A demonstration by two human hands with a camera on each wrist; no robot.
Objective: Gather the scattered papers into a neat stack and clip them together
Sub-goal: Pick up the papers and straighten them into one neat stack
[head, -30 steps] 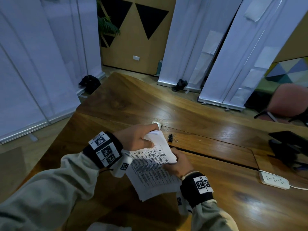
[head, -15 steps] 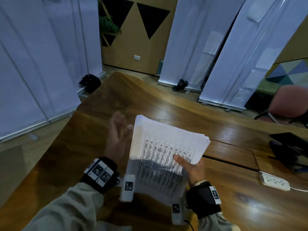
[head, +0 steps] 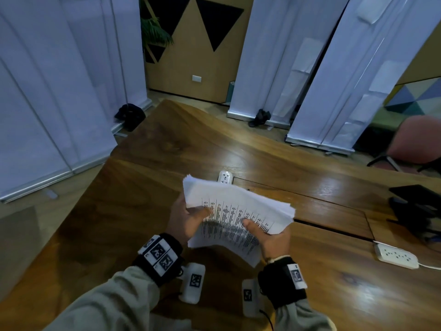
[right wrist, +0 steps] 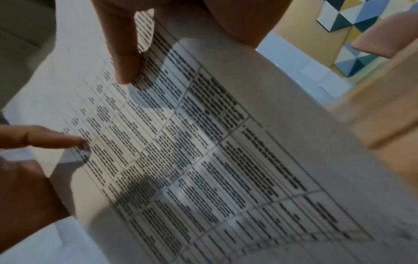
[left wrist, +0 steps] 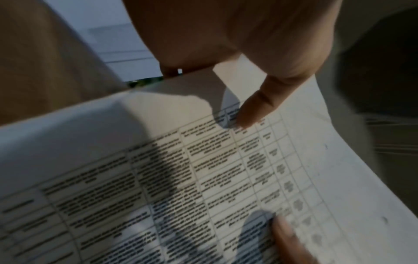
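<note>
Both hands, left hand (head: pixel 188 223) and right hand (head: pixel 269 237), grasped the white printed paper stack (head: pixel 238 211) above the brown wooden table (head: pixel 310 295); loosening slightly and tapping edges down would have squared it.

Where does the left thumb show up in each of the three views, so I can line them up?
Head: left thumb lies on the paper stack, left of centre.
Left wrist: thumb points down from the top, tip on the printed table.
Right wrist: thumb enters from the left edge.
Shared landmark: the right thumb on that page.
</note>
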